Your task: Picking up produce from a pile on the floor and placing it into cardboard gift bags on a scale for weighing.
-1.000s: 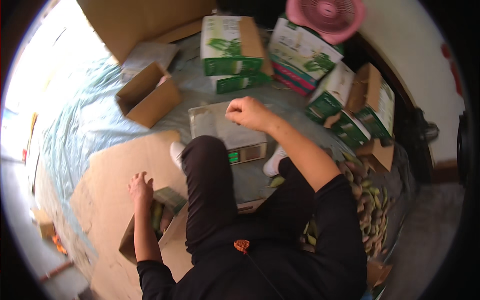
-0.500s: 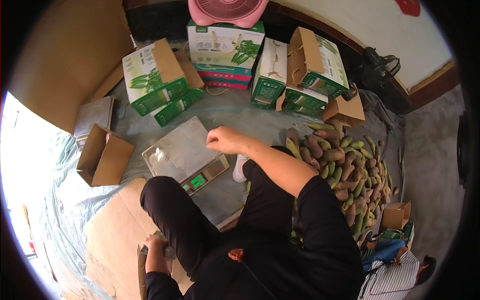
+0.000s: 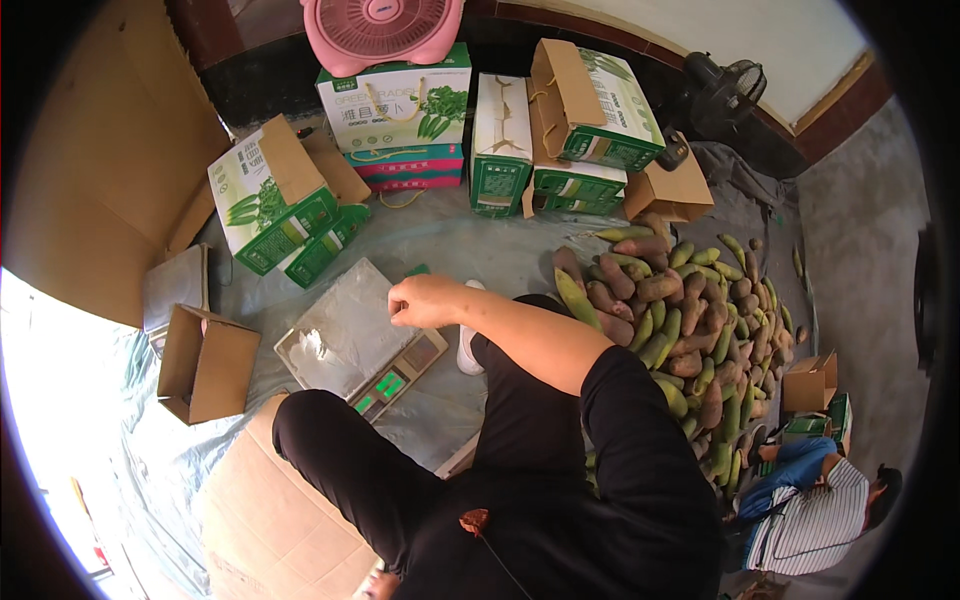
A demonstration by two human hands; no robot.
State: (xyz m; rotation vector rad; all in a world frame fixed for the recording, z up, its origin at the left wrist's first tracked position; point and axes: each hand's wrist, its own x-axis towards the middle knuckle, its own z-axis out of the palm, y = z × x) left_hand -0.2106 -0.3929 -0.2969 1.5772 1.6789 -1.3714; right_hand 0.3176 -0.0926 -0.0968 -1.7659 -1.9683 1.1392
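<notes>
My right hand (image 3: 422,301) hovers over the right edge of a flat electronic scale (image 3: 340,315) with a lit green display (image 3: 390,384). Its fingers are curled down and closed; whatever they may hold is hidden. A torn whitish patch (image 3: 315,345) marks the scale's plate. Just beyond that hand shows a small dark green piece (image 3: 418,270), too small to name. Only a bit of my left hand (image 3: 380,583) appears at the lower edge beside my left leg, its fingers mostly hidden. A large flattened cardboard sheet (image 3: 270,500) lies near it.
Right of me spreads a heap of green and brownish radishes (image 3: 690,310). Green-and-white cartons (image 3: 275,200) and a pink box fan (image 3: 385,25) line the back, with a black fan (image 3: 725,90). An open brown box (image 3: 210,365) stands left. Another person (image 3: 810,510) is at lower right.
My left hand has moved down, nearly out of view, and the carton by it no longer shows. My right hand stays over the scale. The green piece beyond it now shows. The view has shifted.
</notes>
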